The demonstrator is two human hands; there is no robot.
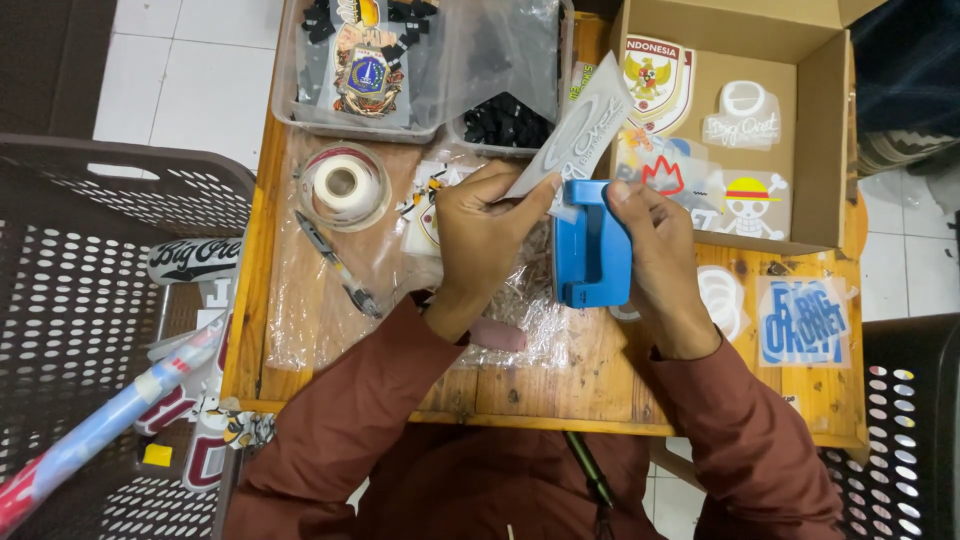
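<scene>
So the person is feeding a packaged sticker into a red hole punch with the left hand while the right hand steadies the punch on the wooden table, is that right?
Not quite: the hole punch is blue, not red, as the head view shows. The rest holds: the left hand feeds the packaged sticker into it while the right hand steadies it on the wooden table.

Left hand [485,235] feeds sticker [585,135] into blue punch [592,255]; right hand [655,250] presses.

Brown carton [822,130] (top right) holds bagged stickers [747,205].
</scene>
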